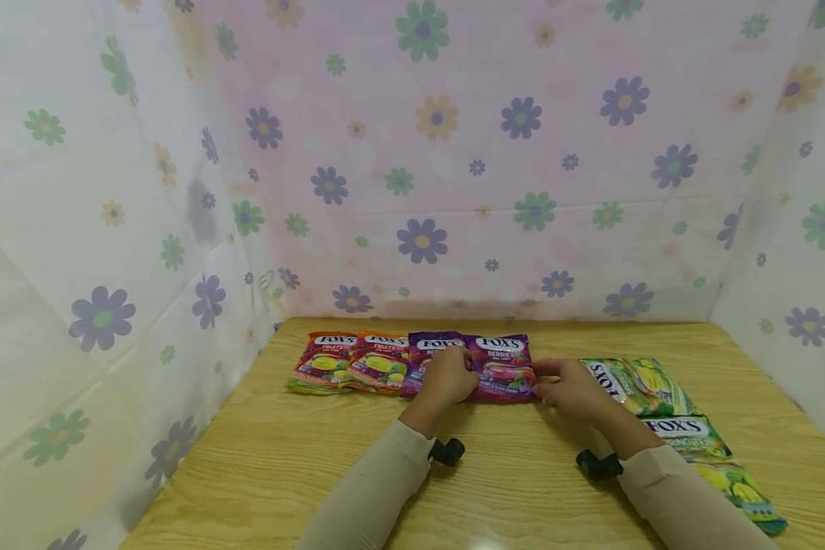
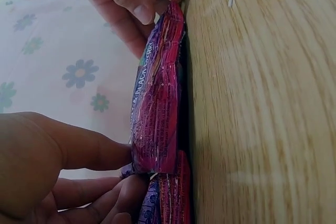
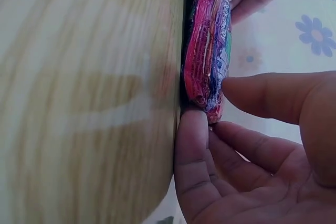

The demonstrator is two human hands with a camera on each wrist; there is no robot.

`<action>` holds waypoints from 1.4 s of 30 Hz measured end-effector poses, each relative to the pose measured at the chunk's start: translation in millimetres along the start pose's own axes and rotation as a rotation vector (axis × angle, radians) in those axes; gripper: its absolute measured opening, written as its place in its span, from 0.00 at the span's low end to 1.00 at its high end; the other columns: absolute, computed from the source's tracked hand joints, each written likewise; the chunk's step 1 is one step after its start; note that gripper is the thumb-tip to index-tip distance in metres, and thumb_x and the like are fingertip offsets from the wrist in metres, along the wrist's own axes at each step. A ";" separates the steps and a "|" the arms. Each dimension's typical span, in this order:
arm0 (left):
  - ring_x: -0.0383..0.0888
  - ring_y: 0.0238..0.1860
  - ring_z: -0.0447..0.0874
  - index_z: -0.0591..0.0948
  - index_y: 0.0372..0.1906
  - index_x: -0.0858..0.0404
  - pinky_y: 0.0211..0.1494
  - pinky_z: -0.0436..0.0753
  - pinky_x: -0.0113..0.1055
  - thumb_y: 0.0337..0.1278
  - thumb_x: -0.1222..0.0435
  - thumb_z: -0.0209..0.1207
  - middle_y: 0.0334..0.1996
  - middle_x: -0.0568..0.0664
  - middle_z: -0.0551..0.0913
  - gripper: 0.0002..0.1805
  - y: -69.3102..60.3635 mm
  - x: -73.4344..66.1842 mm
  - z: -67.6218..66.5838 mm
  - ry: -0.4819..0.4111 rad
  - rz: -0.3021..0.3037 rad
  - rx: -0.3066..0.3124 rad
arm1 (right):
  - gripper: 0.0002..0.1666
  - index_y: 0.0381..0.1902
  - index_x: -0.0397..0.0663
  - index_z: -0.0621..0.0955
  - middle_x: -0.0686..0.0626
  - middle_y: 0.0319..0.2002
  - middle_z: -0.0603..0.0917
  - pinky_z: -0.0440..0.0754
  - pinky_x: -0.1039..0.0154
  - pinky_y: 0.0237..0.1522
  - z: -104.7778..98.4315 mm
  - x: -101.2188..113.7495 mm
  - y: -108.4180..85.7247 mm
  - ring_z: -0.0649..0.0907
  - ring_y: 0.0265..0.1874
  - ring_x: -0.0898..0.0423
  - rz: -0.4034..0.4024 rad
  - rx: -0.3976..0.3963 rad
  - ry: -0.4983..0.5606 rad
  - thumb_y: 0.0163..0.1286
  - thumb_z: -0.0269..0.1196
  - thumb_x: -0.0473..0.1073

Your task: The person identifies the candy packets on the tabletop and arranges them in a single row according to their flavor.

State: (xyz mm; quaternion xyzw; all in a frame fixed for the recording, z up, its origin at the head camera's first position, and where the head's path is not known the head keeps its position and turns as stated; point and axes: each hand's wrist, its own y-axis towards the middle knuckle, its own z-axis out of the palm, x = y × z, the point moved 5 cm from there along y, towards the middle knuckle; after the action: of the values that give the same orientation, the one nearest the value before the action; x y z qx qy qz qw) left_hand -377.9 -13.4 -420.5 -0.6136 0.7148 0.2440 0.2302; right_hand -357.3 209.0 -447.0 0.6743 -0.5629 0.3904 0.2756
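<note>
Left hand (image 1: pixel 447 376) and right hand (image 1: pixel 572 388): fingers clamped on opposite edges of rightmost purple packet (image 1: pixel 500 373), which overlaps neighbouring purple packet (image 1: pixel 425 346). Risk: uneven pull by 2 hands could skew it or drag its neighbour

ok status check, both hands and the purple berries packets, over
Left hand and right hand pinching opposite edges of right-hand Berries packet. Other Berries packet adjoining, left side. Green packets near right sleeve.
</note>
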 end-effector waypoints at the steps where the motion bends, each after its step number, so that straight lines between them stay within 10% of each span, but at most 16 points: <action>1: 0.45 0.35 0.78 0.87 0.54 0.64 0.43 0.84 0.42 0.54 0.66 0.70 0.38 0.49 0.86 0.20 0.3 -0.1 0.0 0.005 0.010 0.000 | 0.30 0.72 0.36 0.74 0.32 0.67 0.78 0.84 0.60 0.34 0.2 0.1 -1.0 0.85 0.45 0.52 0.002 0.004 -0.004 0.74 0.62 0.37; 42: 0.52 0.57 0.84 0.84 0.64 0.59 0.62 0.84 0.51 0.60 0.57 0.69 0.62 0.53 0.85 0.27 0.7 3.0 6.9 0.062 -0.028 0.048 | 0.36 0.73 0.33 0.71 0.32 0.70 0.74 0.76 0.56 0.46 1.2 7.5 -5.0 0.78 0.61 0.40 -0.032 0.097 -0.110 0.74 0.63 0.45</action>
State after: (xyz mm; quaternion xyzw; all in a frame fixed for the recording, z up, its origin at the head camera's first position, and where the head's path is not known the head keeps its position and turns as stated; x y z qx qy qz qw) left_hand -378.8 -11.3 -427.7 -0.6253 0.7184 0.2045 0.2261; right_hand -351.7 205.0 -441.1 0.7162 -0.5469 0.3750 0.2174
